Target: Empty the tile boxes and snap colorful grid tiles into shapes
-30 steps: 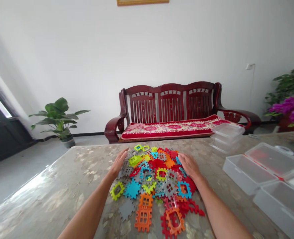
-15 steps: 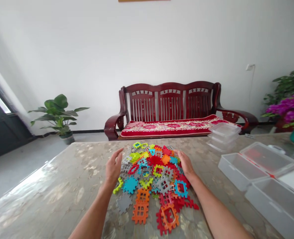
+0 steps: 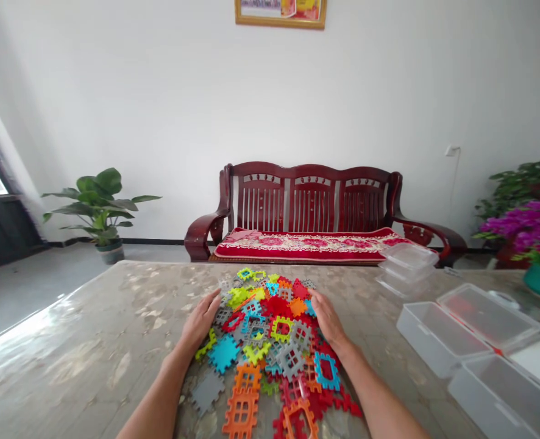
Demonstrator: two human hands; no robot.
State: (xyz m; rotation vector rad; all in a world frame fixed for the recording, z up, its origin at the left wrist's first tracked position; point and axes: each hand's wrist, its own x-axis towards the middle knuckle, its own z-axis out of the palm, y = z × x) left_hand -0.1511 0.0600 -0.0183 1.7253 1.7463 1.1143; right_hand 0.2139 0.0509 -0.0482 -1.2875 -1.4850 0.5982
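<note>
A heap of interlocking plastic tiles with toothed edges lies in front of me, in red, orange, blue, yellow-green and grey. My left hand rests against the heap's left side, fingers stretched forward. On the opposite side, my right hand lies along the edge with its fingers extended and partly hidden. Neither hand grips a tile. Nearer to me are a solid blue tile, a plain grey tile and an orange window tile. Red tiles show in the middle of the heap.
The table has a patterned cover. Clear plastic boxes stand at the right, with stacked clear containers behind. A wooden bench is beyond the table. Purple flowers stand far right, a potted plant at left.
My view has tilted upward, bringing a wall frame into sight. Both hands have come in closer against the heap, and the left thumb no longer stands apart from the fingers.
</note>
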